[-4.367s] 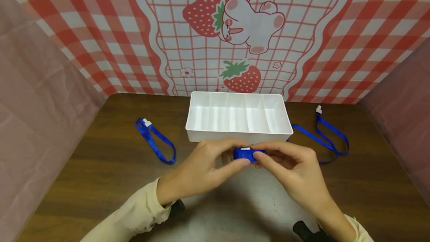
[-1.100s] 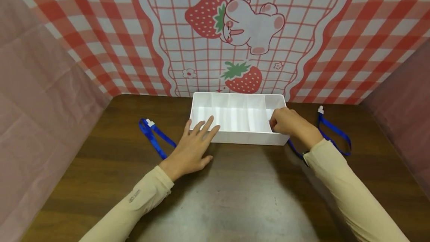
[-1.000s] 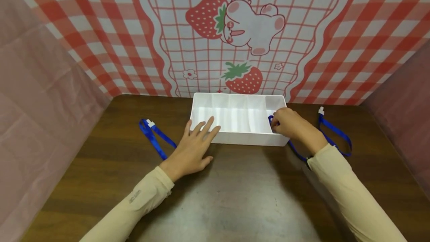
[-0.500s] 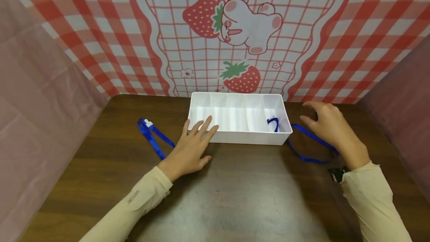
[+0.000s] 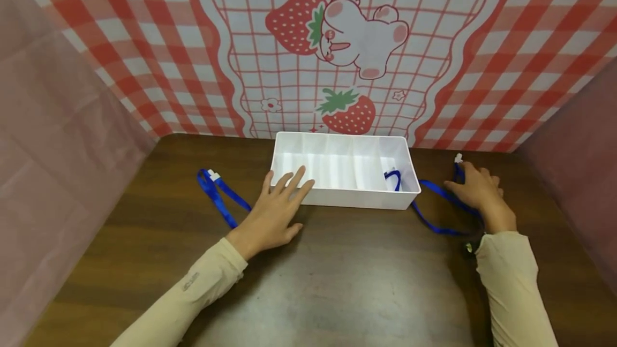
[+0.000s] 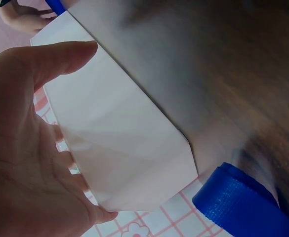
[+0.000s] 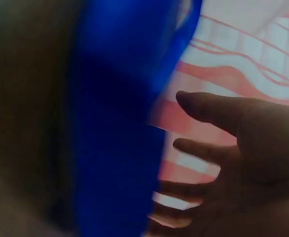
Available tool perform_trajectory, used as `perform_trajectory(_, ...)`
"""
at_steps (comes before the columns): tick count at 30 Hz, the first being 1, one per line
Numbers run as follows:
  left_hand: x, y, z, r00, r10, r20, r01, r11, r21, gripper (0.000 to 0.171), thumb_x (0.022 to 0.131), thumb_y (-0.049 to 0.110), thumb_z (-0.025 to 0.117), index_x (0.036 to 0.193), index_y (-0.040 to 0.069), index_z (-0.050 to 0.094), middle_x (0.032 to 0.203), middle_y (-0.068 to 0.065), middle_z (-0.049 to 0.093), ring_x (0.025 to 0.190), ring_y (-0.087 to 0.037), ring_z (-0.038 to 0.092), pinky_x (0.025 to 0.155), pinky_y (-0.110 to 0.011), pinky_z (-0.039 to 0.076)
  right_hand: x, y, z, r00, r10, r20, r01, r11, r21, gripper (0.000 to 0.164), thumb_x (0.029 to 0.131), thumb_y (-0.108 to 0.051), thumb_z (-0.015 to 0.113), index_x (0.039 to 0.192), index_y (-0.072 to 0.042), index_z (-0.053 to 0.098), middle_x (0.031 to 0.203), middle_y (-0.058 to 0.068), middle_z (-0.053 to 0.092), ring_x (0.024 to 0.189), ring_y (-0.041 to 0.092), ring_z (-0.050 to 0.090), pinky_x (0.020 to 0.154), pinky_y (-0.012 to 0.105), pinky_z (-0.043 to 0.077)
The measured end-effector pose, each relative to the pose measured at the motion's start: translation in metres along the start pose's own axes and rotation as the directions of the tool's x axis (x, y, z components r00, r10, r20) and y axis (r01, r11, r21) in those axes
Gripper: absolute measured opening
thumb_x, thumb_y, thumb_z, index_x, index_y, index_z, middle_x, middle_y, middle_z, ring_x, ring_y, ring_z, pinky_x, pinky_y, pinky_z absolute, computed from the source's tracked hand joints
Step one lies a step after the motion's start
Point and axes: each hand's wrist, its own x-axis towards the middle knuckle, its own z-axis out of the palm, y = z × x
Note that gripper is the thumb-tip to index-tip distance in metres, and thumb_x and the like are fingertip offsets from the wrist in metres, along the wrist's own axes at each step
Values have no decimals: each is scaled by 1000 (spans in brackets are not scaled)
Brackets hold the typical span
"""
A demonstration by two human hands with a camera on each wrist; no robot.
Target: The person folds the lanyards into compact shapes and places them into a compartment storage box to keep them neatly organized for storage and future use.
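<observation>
Head view: the right hand (image 5: 482, 191) is at the right strap (image 5: 441, 230), thumb and forefinger apart, the white clip (image 5: 458, 158) at or just beyond the fingertips; contact cannot be told. Judged risk: lifting by one strand could trail the rest, caused by the loose loop reaching the right end of the box (image 5: 361, 197). The strap is flat, blue and slack. The boxed strap (image 5: 398, 180) lies bent in the rightmost compartment.

Left wrist view: the left hand (image 6: 25, 143) has its fingers spread along the box's rim and grips nothing. Judged risk: a sideways push could shift the box, since no finger is clamped on it. The left strap (image 6: 238, 202) shows thick and glossy blue.

Right wrist view: the fingers are apart, with no strap visible between them. A blurred blue band (image 7: 117, 148) stands close to the lens, probably the right strap; the wrist might snag it.
</observation>
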Motion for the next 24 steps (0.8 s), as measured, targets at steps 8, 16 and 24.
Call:
perform_trajectory(8,3,2,2,1000,10,16,-10,1000,2,98,83,43,79,158,15,23,165,-14,10,145,-33,26,116,-64,12,-1,13,2,998,45,-40,-47,998,-52,35,92,-24,63,110,5,60,109,37,54,97,59,51,68,63,45)
perform_trajectory(16,1,0,0,1000,8,2,-8,1000,11,96,83,42,79,158,14,26,165,-15,14,144,-34,27,116,-64,13,0,4,-2,989,32,-148,-24,998,57,36,90,-13,57,116,10,46,109,37,54,99,62,50,79,66,42)
perform_trajectory(24,0,-2,1,1000,12,-11,-12,1000,11,96,82,41,80,157,14,27,164,-15,16,143,-33,29,116,-64,14,-12,-27,-24,908,-103,-405,150,985,86,29,91,-9,57,113,9,61,98,32,64,87,44,58,75,52,40)
